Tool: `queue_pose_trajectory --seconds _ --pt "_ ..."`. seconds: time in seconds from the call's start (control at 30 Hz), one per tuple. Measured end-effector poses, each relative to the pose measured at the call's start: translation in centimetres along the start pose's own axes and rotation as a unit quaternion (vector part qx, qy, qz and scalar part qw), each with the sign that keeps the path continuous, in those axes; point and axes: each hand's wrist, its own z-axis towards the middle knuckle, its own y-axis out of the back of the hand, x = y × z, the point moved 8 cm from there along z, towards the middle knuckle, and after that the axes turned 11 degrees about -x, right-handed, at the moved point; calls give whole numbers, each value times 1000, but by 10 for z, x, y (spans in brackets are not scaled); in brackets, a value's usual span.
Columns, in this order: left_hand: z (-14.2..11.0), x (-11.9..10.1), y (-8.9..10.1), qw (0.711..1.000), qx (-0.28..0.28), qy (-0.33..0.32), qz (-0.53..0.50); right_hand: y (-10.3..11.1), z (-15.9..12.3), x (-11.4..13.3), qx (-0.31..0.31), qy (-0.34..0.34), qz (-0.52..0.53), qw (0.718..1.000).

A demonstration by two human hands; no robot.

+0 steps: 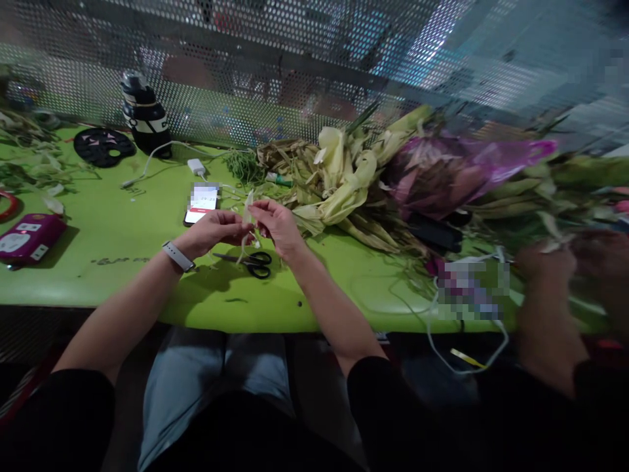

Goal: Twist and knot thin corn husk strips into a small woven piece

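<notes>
Above the green tabletop, my left hand (pixel 216 231) pinches a pale piece of corn husk (pixel 248 204). My right hand (pixel 279 228) is closed on the same piece from the other side, fingertips close to those of the left. Thin whitish strands (pixel 242 249) hang below the fingers. Black-handled scissors (pixel 258 265) lie on the table just under my hands. A lit phone (pixel 201 204) rests beyond my left wrist, which wears a pale watch band. Exactly how the fingertips overlap on the husk is too small to tell.
A heap of corn husks (pixel 339 187) with a purple plastic bag (pixel 472 167) spreads to the right. Another person's hands (pixel 550 255) work there, blurred. A bottle (pixel 145 118), black fan-shaped item (pixel 103 145), white cable and purple box (pixel 33 237) stand left. Perforated metal backs the table.
</notes>
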Motion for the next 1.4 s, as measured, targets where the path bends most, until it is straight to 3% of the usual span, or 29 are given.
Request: queue_pose_trajectory --seconds 0.1,0.2,0.3,0.4,0.63,0.87,1.1,1.4 --pt "4 -3 11 998 -56 -7 -32 7 -4 24 -1 132 -103 986" --pt "7 -5 22 992 -105 -20 -63 -4 -18 43 69 272 -264 923" --pt "9 -4 26 991 -110 -25 -72 -18 -30 44 117 348 -355 860" --pt "10 0 27 991 -111 -15 -79 -28 -35 40 132 391 -360 837" --pt "10 3 28 986 -143 9 -89 -26 -37 42 93 454 -296 835" --pt "12 8 26 981 -146 30 -128 -26 -33 40 64 434 -324 838" --pt "12 3 30 978 -165 4 -129 -22 -29 42 61 413 -234 878" --pt "7 -3 28 979 -176 -33 -102 -14 -19 35 25 345 -212 914"
